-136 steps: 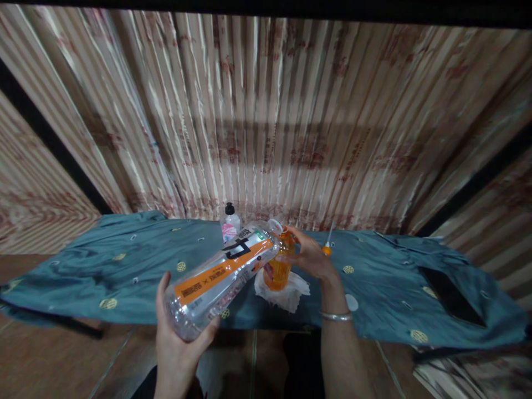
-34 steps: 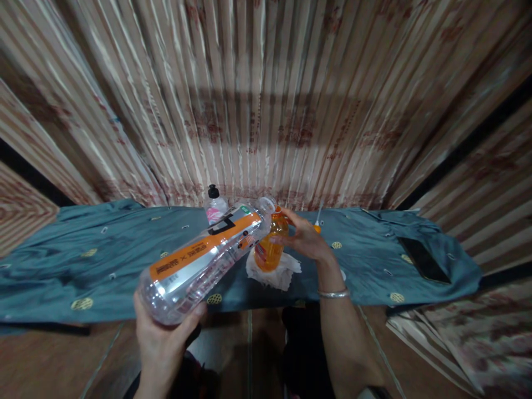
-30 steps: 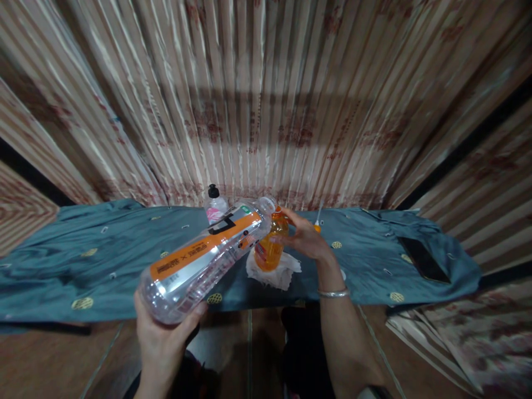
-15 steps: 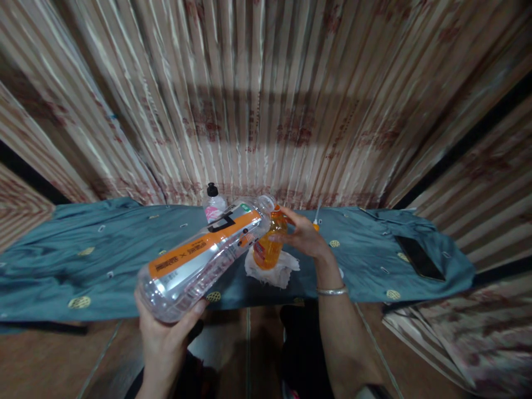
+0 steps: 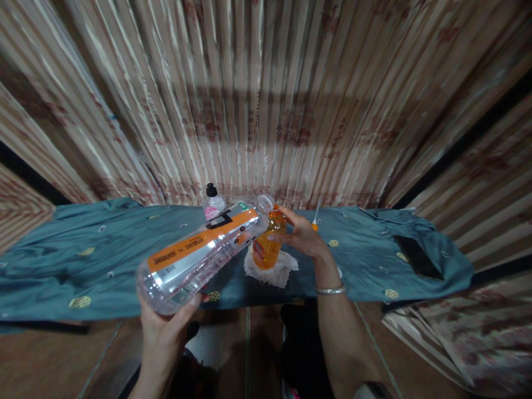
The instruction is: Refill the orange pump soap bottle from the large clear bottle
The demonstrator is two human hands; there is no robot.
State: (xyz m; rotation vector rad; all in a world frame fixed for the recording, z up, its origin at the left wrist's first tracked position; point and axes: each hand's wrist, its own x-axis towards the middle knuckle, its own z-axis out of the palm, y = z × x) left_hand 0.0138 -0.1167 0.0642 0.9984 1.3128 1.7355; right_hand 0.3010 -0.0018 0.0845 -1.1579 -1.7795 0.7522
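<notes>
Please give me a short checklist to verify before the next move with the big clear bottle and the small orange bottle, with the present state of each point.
1. Left hand grips the base of the large clear plastic bottle with the orange label: ok.
2. Large bottle's open mouth meets the neck of the small orange plastic bottle: ok.
3. Right hand steadies the small bottle, fingers around it: ok.
4. Small bottle stands on the crumpled white tissue: ok.
5. Liquid flowing between them: cannot tell.
6. Black phone on the teal cloth lies apart from the bottles: ok.
</notes>
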